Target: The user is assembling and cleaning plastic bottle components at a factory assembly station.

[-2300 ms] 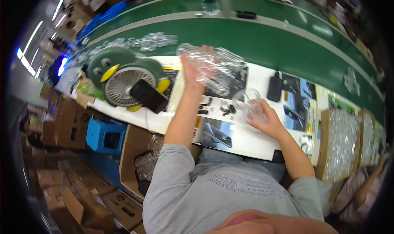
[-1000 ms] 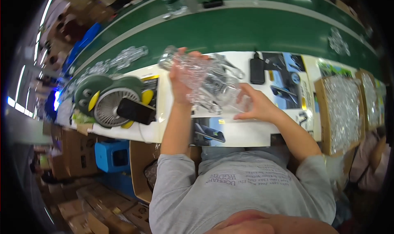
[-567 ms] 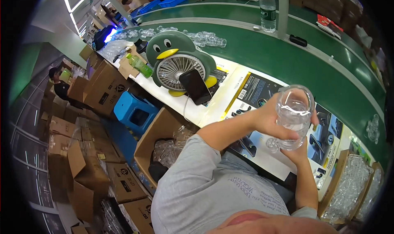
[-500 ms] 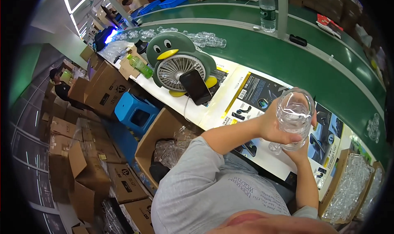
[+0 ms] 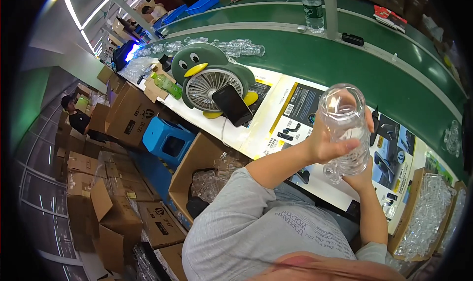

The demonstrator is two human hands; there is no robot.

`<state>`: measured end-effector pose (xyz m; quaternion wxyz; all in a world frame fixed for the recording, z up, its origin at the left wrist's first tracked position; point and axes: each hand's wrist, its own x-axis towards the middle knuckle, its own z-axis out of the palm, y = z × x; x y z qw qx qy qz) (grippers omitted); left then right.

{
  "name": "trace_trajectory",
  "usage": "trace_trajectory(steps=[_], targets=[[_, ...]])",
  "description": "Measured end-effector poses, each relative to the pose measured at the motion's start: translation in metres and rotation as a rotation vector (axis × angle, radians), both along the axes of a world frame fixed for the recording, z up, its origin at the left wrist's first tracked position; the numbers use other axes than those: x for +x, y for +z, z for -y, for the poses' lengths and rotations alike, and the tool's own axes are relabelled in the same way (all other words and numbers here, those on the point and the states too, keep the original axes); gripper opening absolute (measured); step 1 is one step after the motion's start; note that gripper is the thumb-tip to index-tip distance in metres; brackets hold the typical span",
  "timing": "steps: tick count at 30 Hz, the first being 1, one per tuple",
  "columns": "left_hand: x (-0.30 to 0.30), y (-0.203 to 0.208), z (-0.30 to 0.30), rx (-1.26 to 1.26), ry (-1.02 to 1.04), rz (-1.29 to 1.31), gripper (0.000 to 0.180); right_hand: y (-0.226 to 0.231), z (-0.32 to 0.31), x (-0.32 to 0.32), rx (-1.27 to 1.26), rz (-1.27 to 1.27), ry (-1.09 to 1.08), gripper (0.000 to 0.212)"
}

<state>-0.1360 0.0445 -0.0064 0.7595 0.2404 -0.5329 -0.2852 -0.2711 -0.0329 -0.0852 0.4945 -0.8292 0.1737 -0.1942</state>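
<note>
A clear, rounded, bottle-like vessel (image 5: 343, 114) with a ribbed lower part and a small round knob is held up over the printed sheets on the table. My left hand (image 5: 325, 144) is closed round its side, thumb across the front. Behind and below the vessel is my right hand (image 5: 361, 176), mostly hidden by it; its fingers do not show clearly. A penguin-shaped fan (image 5: 213, 79) stands left of the hands, with a dark phone (image 5: 232, 105) leaning against its front.
Similar clear pieces fill a cardboard box (image 5: 411, 217) at the right and lie along the green conveyor belt (image 5: 290, 59). A water bottle (image 5: 312, 10) stands beyond. Left are a green drink bottle (image 5: 166, 85), a blue stool (image 5: 167, 143) and an open carton (image 5: 189, 158) with clear pieces.
The vessel in my hands has tilted more upright, showing more of its length, and shifted slightly left in view. The whole view has shifted a little.
</note>
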Motion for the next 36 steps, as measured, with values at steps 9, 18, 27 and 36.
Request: trace_trajectory(steps=[9, 18, 27, 36], targets=[[0.003, 0.006, 0.005, 0.003, -0.051, 0.027, 0.05, -0.002, -0.008, -0.001, 0.104, 0.162, -0.072, 0.047], [-0.002, 0.002, 0.002, 0.009, -0.001, 0.108, 0.061, -0.001, 0.004, -0.004, -0.053, 0.05, 0.026, 0.045], [-0.002, 0.001, 0.003, 0.035, 0.002, 0.168, 0.06, -0.011, 0.005, -0.008, 0.025, 0.191, 0.035, 0.048], [0.0, 0.017, 0.009, -0.024, 0.041, 0.307, 0.06, -0.021, 0.011, -0.004, 0.039, 0.119, -0.056, 0.054]])
